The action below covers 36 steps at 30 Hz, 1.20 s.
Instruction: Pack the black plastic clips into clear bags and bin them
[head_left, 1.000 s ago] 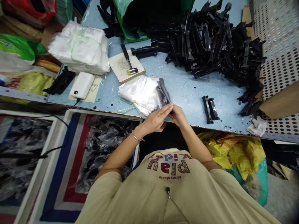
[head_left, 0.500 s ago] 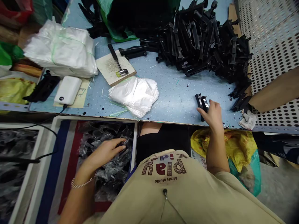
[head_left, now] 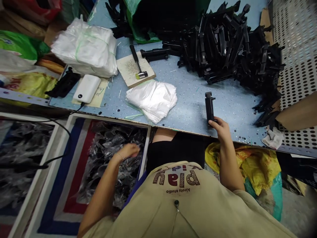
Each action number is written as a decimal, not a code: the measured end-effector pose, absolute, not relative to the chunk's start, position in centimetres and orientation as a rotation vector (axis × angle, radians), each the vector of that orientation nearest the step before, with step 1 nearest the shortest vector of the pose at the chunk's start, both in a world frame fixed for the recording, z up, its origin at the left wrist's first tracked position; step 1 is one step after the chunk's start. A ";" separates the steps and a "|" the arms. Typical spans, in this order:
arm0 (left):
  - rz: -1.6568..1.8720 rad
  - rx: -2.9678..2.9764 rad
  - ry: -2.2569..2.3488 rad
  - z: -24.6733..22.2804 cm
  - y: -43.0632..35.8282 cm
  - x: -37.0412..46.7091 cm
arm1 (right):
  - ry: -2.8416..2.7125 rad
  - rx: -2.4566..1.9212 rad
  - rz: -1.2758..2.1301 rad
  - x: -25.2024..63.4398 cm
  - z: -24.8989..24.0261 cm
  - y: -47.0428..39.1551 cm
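Note:
Near the table's front edge, my right hand (head_left: 221, 128) grips the lower end of a black plastic part (head_left: 209, 106), which stands roughly upright in view. My left hand (head_left: 129, 150) is over a bin of black pieces in clear plastic wrap (head_left: 99, 155); its fingers are blurred and curled, and whether they hold anything cannot be made out. A stack of thin white bags (head_left: 155, 99) lies on the blue table (head_left: 187, 99) left of the black part. Behind them is a large pile of similar black parts (head_left: 223, 46).
A hammer (head_left: 138, 62) rests on a wooden board (head_left: 121, 67). Bundled white bags (head_left: 86, 49) and a white power bank (head_left: 87, 88) with a cable are at the left. A perforated metal panel (head_left: 297, 59) borders the right side. Yellow bags (head_left: 257, 165) hang below the table.
The black part in my right hand has turned from tilted to upright and my grip is now at its lower end. My left hand has moved slightly right over the bin. The view has shifted.

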<state>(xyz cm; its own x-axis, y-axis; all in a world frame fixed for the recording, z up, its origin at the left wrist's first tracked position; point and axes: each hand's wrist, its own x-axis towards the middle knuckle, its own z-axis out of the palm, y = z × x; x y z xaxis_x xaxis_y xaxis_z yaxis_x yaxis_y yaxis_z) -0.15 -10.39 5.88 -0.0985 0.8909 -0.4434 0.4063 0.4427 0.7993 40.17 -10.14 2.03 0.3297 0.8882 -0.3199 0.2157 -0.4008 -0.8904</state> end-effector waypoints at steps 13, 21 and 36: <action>0.834 1.704 1.605 0.6 5.7 4.0 | -0.742 -1.111 1.688 27.4 3.3 -2.2; 0.750 1.852 1.649 1.4 4.2 4.1 | -0.521 -0.820 1.822 23.4 3.5 1.9; 0.866 1.546 1.576 1.4 4.4 3.4 | -0.455 -0.908 1.802 24.9 2.9 0.9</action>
<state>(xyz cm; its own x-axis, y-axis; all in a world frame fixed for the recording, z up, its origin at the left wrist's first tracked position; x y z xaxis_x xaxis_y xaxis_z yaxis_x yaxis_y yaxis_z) 3.42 4.37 1.44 0.0123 0.9985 -0.0534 0.4900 0.0405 0.8708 24.88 0.88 2.91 -0.1927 0.9081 -0.3718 -0.6229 -0.4060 -0.6686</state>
